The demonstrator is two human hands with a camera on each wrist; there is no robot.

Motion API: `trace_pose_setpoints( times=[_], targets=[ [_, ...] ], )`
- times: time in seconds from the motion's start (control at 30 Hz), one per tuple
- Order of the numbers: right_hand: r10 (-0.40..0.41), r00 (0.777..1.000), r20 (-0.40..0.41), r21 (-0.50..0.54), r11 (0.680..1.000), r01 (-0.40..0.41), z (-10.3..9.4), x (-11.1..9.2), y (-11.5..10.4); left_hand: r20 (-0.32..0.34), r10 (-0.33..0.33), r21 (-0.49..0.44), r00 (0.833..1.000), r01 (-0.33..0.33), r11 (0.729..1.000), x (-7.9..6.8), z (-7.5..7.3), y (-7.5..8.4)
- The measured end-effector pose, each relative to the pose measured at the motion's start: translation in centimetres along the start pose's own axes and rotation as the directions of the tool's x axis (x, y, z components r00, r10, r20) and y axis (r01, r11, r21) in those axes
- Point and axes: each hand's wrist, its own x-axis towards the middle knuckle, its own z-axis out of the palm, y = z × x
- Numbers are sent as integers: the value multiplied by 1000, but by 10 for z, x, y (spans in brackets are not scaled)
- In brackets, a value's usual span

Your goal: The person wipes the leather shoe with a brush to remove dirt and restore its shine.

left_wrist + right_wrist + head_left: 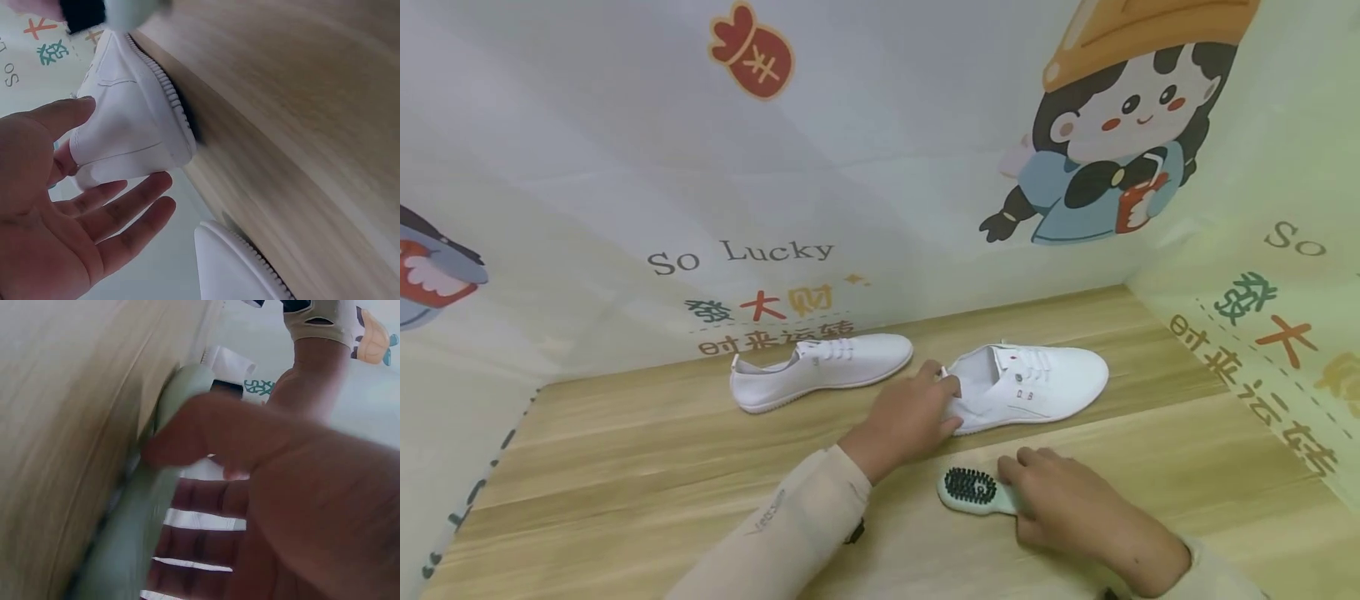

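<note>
My left hand [913, 412] is at the heel of the right-hand white shoe [1052, 383], which lies with its toe pointing right. The left wrist view shows the thumb against the side of the heel [119, 137] and the index finger partly hidden behind its collar, pinching it; the other fingers extend loosely beside the heel. My right hand [1067, 504] grips the pale green handle of a small brush [970, 490], its black bristles facing up in the head view. In the right wrist view the thumb presses along the handle [134, 525]. The brush is just in front of the shoe.
A second white shoe [827, 371] stands to the left, close to the back wall, toe also to the right. Both are on a wood-grain surface [647, 467]. Printed cloth walls [887, 183] rise behind and at both sides.
</note>
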Motion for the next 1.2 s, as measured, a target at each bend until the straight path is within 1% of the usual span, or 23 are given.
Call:
trace_pose_setpoints(
  times=[0.07, 0.13, 0.2, 0.27, 0.33, 0.43, 0.57, 0.67, 0.73, 0.83, 0.9, 0.97, 1.03, 1.07, 1.13, 1.2],
  targets=[
    [-33, 999, 37, 56, 998, 31, -1, 2, -1, -14, -5, 4, 1000, 5, 1000, -5, 1, -4],
    [-74, 995, 71, 132, 989, 64, -2, 3, -1, -31, -1, 5, 1000, 1, 1000, -11, 2, -9],
    [-122, 988, 93, 210, 972, 100, -3, 4, -1, -43, 4, -5, 999, -4, 1000, -20, 3, -14],
    [-169, 981, 94, 269, 953, 138, -5, 5, -3, -58, 9, -24, 998, -10, 1000, -30, 4, -19],
    [-212, 974, 78, 295, 938, 180, -6, 5, -7, -66, 3, -51, 998, -7, 999, -42, 5, -25],
    [-262, 965, 30, 304, 922, 241, -9, 6, -16, -84, -1, -80, 996, -5, 997, -63, 3, -33],
    [-286, 958, -6, 334, 903, 271, -14, 7, -31, -89, 3, -121, 996, -14, 993, -95, 0, -42],
    [-301, 953, -33, 362, 885, 293, -16, 6, -41, -71, 12, -183, 997, -25, 983, -119, -2, -49],
    [-328, 942, -71, 348, 877, 332, -18, 6, -48, -55, 14, -239, 998, -27, 971, -134, -4, -55],
    [-368, 918, -146, 266, 880, 394, -20, 6, -56, -21, 22, -328, 1000, -28, 944, -150, -8, -62],
    [-383, 902, -200, 180, 890, 418, -22, 6, -61, 9, 34, -401, 999, -27, 916, -155, -10, -66],
    [-384, 891, -242, 108, 902, 417, -24, 7, -66, 39, 46, -468, 998, -22, 884, -154, -11, -69],
    [-371, 892, -259, 69, 914, 401, -26, 10, -71, 66, 53, -518, 996, -12, 855, -151, -12, -72],
    [-362, 895, -262, 59, 919, 389, -26, 12, -73, 75, 55, -532, 996, -7, 847, -151, -13, -73],
    [-334, 907, -257, 49, 933, 358, -27, 16, -78, 84, 48, -545, 995, 6, 839, -150, -14, -76],
    [-306, 922, -236, 47, 944, 325, -28, 20, -82, 80, 34, -541, 996, 15, 841, -152, -16, -78]
  ],
)
